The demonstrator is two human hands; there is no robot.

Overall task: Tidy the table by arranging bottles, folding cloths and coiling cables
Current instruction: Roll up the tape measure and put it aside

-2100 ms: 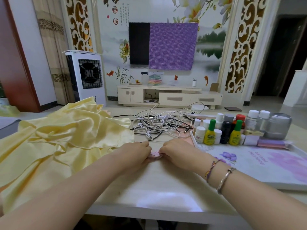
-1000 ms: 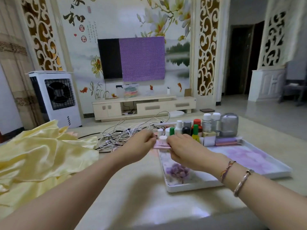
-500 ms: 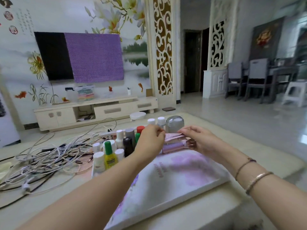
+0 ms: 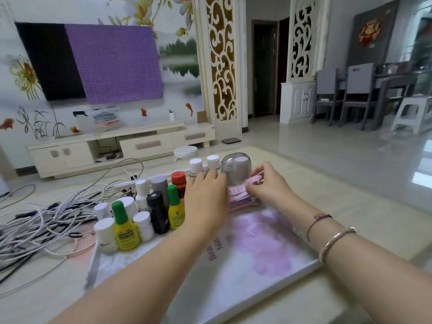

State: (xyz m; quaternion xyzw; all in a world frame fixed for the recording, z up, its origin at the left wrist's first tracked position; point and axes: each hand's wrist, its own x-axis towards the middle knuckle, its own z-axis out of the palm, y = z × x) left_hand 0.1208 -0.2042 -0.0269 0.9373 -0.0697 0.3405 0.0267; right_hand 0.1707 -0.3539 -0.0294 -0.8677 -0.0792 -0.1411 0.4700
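Head view: both hands, left (image 4: 205,197) and right (image 4: 268,185), pinch a folded pink cloth (image 4: 240,195) over the tray (image 4: 268,251), beside the bottles (image 4: 159,211). Risk: nudging the bottles over (tight clearance); cables (image 4: 46,225) uncoiled.

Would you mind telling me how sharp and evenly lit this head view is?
Head view: wide-angle bend at the edges; the television is smeared by motion blur; glare on the floor at right; bottles and both hands, left hand, right hand, fairly crisp.
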